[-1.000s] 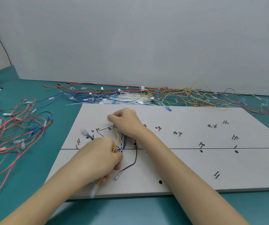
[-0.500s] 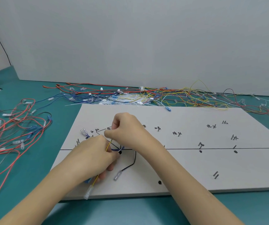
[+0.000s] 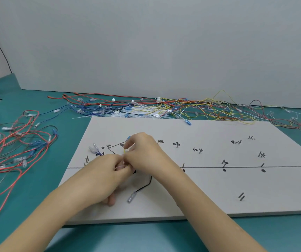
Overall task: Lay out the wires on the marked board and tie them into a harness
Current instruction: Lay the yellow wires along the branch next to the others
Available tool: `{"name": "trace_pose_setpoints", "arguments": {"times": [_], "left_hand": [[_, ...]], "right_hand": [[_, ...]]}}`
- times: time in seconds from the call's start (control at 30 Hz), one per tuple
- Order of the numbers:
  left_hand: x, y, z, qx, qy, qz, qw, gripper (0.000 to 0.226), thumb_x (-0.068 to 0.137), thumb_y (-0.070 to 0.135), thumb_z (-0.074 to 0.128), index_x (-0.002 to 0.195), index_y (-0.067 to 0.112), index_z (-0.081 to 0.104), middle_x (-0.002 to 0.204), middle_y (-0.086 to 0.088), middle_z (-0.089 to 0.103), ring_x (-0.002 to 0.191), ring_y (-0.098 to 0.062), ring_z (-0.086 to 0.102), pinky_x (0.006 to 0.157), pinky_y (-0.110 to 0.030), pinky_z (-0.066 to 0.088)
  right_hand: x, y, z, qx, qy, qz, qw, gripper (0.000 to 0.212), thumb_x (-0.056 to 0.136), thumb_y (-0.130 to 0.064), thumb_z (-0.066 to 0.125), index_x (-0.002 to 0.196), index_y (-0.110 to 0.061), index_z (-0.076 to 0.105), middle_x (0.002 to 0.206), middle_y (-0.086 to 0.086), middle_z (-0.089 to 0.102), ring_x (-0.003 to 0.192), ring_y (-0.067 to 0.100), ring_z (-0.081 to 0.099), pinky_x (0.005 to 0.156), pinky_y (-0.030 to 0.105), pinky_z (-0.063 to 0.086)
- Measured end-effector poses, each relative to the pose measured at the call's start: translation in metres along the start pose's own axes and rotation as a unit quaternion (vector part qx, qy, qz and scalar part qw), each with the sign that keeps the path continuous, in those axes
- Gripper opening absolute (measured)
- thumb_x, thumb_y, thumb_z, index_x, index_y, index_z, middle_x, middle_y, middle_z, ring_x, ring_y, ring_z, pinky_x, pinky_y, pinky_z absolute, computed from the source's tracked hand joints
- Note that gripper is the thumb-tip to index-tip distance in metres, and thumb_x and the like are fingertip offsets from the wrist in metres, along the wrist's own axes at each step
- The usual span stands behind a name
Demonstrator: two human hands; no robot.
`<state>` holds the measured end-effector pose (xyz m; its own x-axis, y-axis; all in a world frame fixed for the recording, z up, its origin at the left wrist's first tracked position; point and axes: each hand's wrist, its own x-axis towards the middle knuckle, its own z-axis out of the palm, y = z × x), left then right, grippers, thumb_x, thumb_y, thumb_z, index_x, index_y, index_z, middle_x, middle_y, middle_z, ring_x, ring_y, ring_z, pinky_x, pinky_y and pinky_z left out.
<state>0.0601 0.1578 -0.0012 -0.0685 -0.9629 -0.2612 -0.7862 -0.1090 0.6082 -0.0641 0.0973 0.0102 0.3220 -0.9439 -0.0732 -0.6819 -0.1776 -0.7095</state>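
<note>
A loose tangle of red, black and blue wires (image 3: 13, 142) lies on the teal desk (image 3: 37, 188) near its left edge. Beside it, a white marked board (image 3: 218, 188) lies flat on the desk, bearing a long black line, dots, short pegs and handwritten labels. At the board's left end, a few wire ends with clear terminals (image 3: 93, 148) rest near its left edge. Just right of them, the left hand (image 3: 106, 179) curls its fingers around a small bundle of wires on the board, with a pale loop showing at its fingertips. The right hand (image 3: 144, 153) touches it, pinching a yellow wire (image 3: 124, 151) between thumb and fingers just above the bundle. A black wire (image 3: 144, 186) with a clear terminal trails from under the hands toward the board's near edge. Behind the board, along the desk's far edge, a long heap of red, yellow, blue and white wires (image 3: 182, 108) stretches to the right.
</note>
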Motion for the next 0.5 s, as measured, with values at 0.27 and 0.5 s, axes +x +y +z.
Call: {"name": "trace_pose_setpoints", "arguments": {"times": [0.27,0.5], "left_hand": [[0.001,-0.002,-0.016,-0.120,0.004,0.006,0.993,0.026,0.096,0.025,0.047,0.078,0.007,0.053,0.064,-0.007,0.062,0.045,-0.030,0.064,0.040,-0.028,0.045],[0.003,-0.014,-0.043,-0.143,0.172,0.066,0.972,0.024,0.084,0.022,0.073,0.062,0.012,0.071,0.049,-0.008,0.062,0.042,-0.014,0.061,0.043,-0.017,0.048]], "right_hand": [[-0.001,0.006,-0.005,0.065,-0.027,0.010,0.998,0.019,0.085,-0.008,0.069,0.103,-0.007,0.065,0.093,0.009,0.070,0.057,0.010,0.065,0.051,0.014,0.046],[-0.008,0.007,-0.008,0.112,-0.050,0.007,0.992,0.015,0.089,-0.005,0.064,0.105,-0.004,0.061,0.095,0.016,0.068,0.058,0.013,0.064,0.049,0.010,0.045]]}}
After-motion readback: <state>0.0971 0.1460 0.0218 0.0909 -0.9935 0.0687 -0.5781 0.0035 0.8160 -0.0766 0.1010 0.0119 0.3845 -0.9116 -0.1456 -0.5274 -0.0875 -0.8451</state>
